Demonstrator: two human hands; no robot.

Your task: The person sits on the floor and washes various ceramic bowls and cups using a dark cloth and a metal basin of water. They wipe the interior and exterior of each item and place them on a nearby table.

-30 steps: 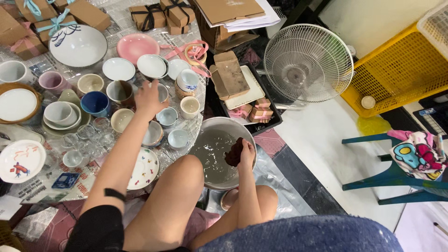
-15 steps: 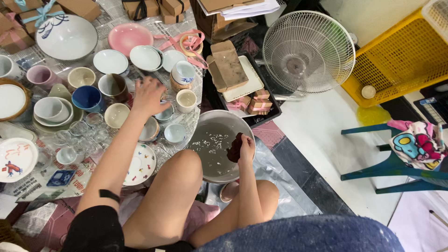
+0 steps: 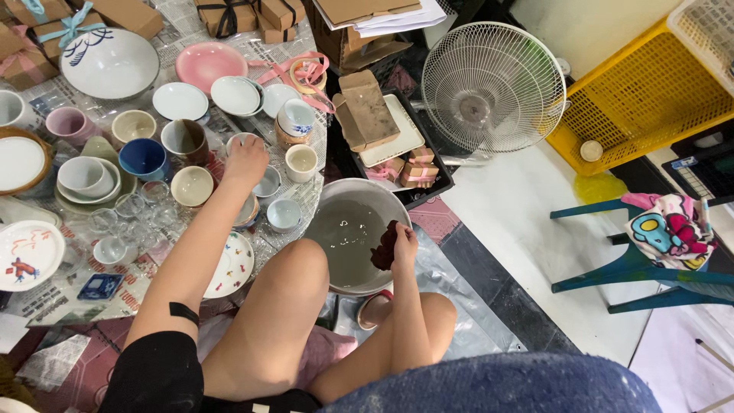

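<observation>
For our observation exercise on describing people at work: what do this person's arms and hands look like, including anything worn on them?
Both arms are bare from shoulder to fingertips. The left arm carries a thin black band on its upper part, just below a black sleeve edge. The left hand and right hand wear no gloves; no rings or watch can be made out.

Bare arms and legs, dark clothing

The left hand (image 3: 245,162) and right hand (image 3: 403,243) wear no gloves or rings (none that show); a narrow black band circles the left forearm, black shorts cover the hips, and blue speckled fabric fills the lower edge.
</observation>
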